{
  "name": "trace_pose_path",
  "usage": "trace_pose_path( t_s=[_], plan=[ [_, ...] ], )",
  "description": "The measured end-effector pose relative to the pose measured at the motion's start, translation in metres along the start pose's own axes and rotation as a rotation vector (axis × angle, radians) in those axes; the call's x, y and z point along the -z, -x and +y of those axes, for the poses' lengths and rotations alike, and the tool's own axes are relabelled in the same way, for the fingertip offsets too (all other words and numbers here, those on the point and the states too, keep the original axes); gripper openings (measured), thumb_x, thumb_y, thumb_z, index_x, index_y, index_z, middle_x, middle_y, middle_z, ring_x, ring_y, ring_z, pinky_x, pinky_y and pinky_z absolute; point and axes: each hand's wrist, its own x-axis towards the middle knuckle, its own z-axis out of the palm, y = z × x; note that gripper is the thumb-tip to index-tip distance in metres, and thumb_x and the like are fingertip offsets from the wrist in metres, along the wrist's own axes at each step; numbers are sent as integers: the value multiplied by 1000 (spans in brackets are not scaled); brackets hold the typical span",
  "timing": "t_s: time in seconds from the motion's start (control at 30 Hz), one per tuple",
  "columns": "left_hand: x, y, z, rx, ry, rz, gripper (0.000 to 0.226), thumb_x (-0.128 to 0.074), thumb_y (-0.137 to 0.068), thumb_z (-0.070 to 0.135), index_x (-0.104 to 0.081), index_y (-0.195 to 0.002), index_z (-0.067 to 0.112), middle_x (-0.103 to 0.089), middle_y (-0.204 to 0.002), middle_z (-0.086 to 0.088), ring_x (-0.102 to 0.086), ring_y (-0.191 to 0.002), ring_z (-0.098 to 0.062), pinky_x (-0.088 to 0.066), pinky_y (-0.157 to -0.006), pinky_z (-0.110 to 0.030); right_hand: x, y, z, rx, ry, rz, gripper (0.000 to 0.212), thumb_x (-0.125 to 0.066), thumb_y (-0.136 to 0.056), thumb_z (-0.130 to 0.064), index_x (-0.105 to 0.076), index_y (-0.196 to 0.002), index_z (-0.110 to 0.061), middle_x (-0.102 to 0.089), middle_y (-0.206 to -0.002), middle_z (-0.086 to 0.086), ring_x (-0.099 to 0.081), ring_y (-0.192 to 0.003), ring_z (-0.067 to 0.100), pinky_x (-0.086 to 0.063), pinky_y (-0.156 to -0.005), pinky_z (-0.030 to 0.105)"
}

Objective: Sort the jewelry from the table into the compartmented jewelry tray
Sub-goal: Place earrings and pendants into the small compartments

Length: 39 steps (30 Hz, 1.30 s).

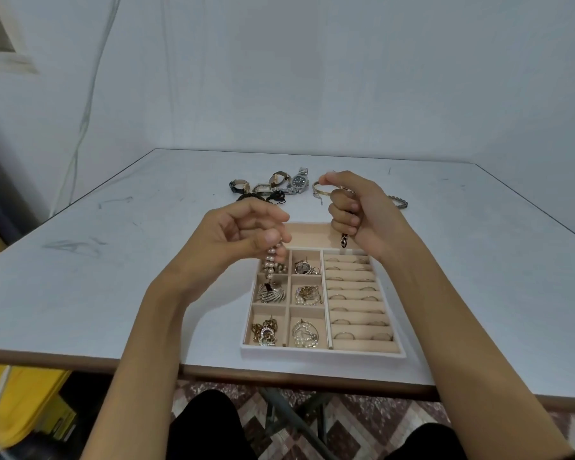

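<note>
While left hand (pixel 243 227) grip pinches pearl strand (pixel 272 255) dangling over tray (pixel 322 355), right hand (pixel 356 207) grip clamps chain bracelet (pixel 344 242).

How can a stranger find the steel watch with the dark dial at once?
On the white table, beyond the jewelry tray, lies a cluster of watches. The steel watch is at its right end, beside the gold bangle. It alone has a dark dial and a metal link band.

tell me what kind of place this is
Likely a plain indoor room, perhaps a home: a white table by a bare wall, patterned floor underneath, a jewelry tray on top.
</note>
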Motion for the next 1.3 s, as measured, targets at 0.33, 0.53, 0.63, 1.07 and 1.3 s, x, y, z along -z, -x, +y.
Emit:
trace_pose_path(
  t_s=[0.33,0.53,0.63,1.07,1.3],
  plan=[
    [0,8,-3,51,-154,-10,23,-66,-78,9,-65,-100,12,-74,-87,-4,-71,-81,-16,-53,-78,-20,0,0,0,-14,29,-1,10,-57,-90,-19,-61,-89,-10,-20,-50,-5,-16,-39,9,-11,-42,25],
    [-1,10,-3,60,-207,7,24,-70,-74,15,-67,-99,15,-74,-85,-5,-70,-85,-16,-53,-78,-21,0,0,0,-19,46,-6,10,-58,-90,-20,-61,-88,-10,-20,-50,-5,-17,-39,9,-12,-41,24],
    [0,11,-3,66,-222,12,23,-76,-73,18,-70,-95,19,-74,-84,-6,-70,-82,-23,-53,-78,-24,0,1,-1,-17,44,-9,10,-58,-89,-19,-62,-88,-10,-19,-52,-4,-16,-40,10,-12,-41,24],
    [6,12,-8,92,-331,1,30,-78,-67,38,-72,-92,24,-73,-76,-4,-56,-91,-42,-41,-96,-47,-1,2,-2,-15,74,-14,11,-59,-89,-19,-63,-86,-10,-20,-53,-4,-16,-41,10,-15,-38,22],
    [5,10,-11,126,-413,-26,25,-81,-72,21,-71,-95,21,-75,-79,1,-57,-90,-33,-38,-82,-26,-2,3,-2,-17,94,-14,11,-59,-89,-20,-62,-85,-10,-21,-52,-4,-16,-42,11,-12,-41,25]
  ],
)
